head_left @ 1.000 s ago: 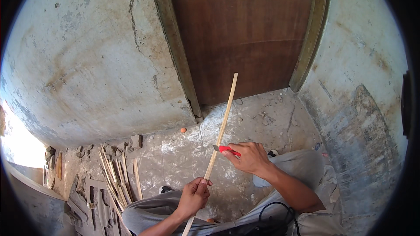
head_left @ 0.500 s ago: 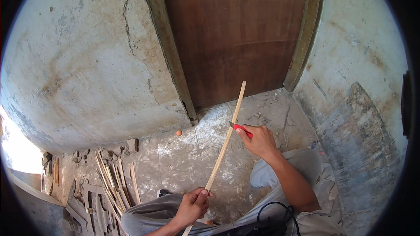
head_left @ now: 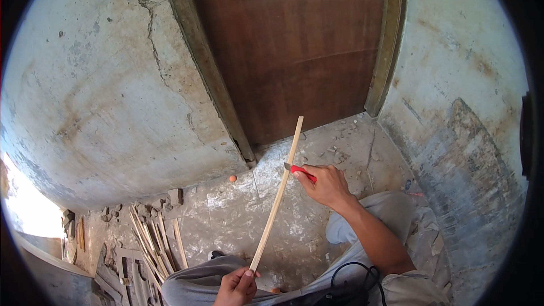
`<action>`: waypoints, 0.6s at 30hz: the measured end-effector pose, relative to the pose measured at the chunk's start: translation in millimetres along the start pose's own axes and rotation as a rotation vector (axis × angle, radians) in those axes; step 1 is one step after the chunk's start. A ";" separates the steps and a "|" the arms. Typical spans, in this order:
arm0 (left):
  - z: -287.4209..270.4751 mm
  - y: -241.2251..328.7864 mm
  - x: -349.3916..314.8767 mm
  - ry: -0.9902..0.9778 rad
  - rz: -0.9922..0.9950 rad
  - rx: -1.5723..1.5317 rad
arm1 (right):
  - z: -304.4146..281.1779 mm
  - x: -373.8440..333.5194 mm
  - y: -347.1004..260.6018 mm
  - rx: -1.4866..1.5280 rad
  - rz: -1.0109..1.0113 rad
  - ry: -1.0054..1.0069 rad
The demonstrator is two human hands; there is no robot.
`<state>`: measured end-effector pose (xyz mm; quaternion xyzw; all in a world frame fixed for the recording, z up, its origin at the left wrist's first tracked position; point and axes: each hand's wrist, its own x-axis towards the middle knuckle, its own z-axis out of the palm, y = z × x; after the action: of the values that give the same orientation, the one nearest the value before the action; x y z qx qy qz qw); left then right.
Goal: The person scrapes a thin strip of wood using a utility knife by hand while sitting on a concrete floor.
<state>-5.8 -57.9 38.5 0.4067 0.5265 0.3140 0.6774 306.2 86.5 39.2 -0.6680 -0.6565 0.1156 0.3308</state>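
Pale, stained wall on my left, a crack running down it; second wall on the right, its plaster worn dark low down. Between them I had a brown door set in a weathered frame. Below, a dusty tiled floor, rubble scattered by the walls. The person's grey trouser legs were bent, knees wide apart. Just beside the left knee I noted a bundle of thin wooden strips, fanned out, near a grey slotted piece.

The long pale strip in hand slanted up and away over the floor between the knees, its far tip showing against the foot of the door. Right hand: grip closed around the handle of a red-handled knife, out beside the strip's upper half. Left hand: grip clamped on the strip low down, thumb on top, at the bottom of my view. The knife's short blade overlapped the strip; I could not tell whether it touched the wood. Small orange ball on the tiles, near the left wall's base.
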 end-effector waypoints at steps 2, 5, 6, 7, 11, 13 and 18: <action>-6.9 -4.6 -12.3 0.029 -0.002 0.069 | 0.8 -0.9 3.0 -0.022 -0.010 0.057; -11.3 -9.4 -29.5 0.035 0.046 0.154 | -7.0 -3.1 1.0 0.019 -0.005 0.015; -11.4 -9.3 -33.2 0.027 0.089 0.167 | -4.8 -4.5 1.8 0.020 -0.007 0.018; -10.7 -8.4 -38.3 0.028 0.092 0.168 | -0.1 -6.8 3.6 0.030 -0.027 0.033; -18.2 -20.9 -54.4 0.060 0.028 0.093 | -3.8 -3.0 7.0 0.010 0.011 0.086; -28.5 -52.1 -63.4 0.060 0.055 0.029 | -7.7 1.1 12.8 0.005 0.009 0.095; -29.6 -57.5 -75.7 0.071 -0.002 -0.025 | 2.1 -2.1 8.5 -0.008 0.032 0.064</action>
<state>-53.4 -143.2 19.1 0.3865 0.5465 0.3340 0.6636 311.5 85.8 32.0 -0.6829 -0.6353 0.0967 0.3474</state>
